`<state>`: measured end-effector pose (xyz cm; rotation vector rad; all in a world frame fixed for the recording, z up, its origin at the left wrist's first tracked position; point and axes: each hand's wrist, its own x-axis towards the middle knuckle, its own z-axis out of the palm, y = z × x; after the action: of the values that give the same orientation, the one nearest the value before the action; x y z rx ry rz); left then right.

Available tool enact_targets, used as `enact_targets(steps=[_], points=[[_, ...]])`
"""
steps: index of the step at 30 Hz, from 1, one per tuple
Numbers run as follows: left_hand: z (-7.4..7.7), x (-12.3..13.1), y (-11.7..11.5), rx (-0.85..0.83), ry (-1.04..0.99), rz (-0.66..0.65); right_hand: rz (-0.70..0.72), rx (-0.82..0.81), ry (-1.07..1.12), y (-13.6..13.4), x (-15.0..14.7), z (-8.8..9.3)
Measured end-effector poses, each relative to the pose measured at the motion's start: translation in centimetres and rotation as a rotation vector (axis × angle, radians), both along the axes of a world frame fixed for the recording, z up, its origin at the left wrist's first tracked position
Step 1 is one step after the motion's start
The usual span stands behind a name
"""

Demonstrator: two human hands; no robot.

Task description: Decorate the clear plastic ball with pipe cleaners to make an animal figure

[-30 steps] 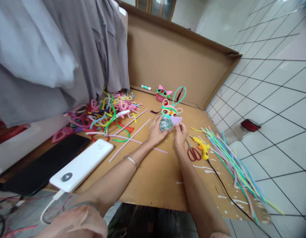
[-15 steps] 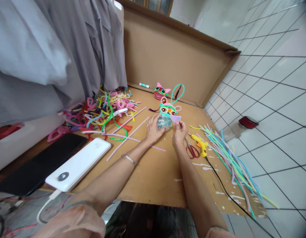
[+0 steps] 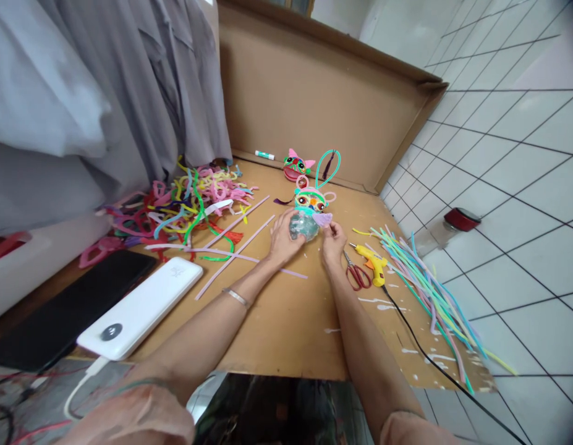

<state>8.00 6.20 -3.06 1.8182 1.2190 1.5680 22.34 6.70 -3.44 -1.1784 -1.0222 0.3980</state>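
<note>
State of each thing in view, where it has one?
Left hand: closed around the round body
Right hand: pinching the purple piece
Scissors: lying down, blade opening unclear
Glue gun: set down, corded
White power bank: cable plugged in
Jar: lidded
Pipe-cleaner heap: tangled
Pipe-cleaner bundle: loose, mostly straight

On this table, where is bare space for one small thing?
Bare table lies between the left forearm and right forearm; a smaller patch lies right of the round-eared figure, before the cardboard wall. Crowded: the left side, with tangled stems and power bank; the right edge, with straight stems.
</note>
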Motion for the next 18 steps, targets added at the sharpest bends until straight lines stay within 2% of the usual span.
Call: enact_targets(steps=[7,18], points=[[0.18,-0.13,-0.09,-0.004,-0.014,-0.015,0.044,-0.02,-0.029,-0.23,-0.39,0.26],[-0.03,-0.28,0.18,0.015,-0.029,-0.046,0.026,-0.042,-0.009,-0.4,-0.61,0.31]])
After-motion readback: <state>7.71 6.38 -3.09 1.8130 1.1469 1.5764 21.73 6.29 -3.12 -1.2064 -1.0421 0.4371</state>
